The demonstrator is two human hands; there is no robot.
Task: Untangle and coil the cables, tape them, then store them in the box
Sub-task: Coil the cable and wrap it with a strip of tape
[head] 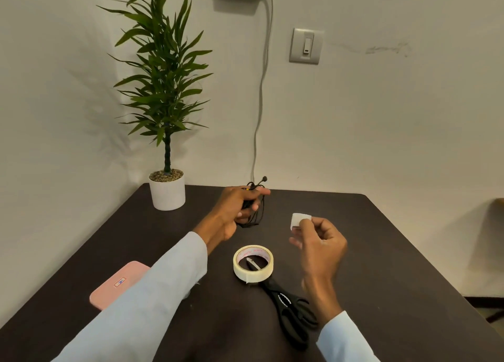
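My left hand (234,211) grips a coiled black cable (256,211) above the far middle of the dark table (381,252); loops hang below my fingers and one plug end sticks up behind them. My right hand (319,241) pinches a short white piece of tape (298,220) between thumb and fingertips, a little to the right of the cable and apart from it. A roll of cream masking tape (253,263) lies flat in front of both hands. The pink box (117,285) sits closed at the left, partly hidden by my left sleeve.
Black scissors (291,307) lie with the blade tip inside the tape roll and handles toward me. A potted plant in a white pot (167,188) stands at the table's far left corner. A white wall cable (259,111) runs down behind the table.
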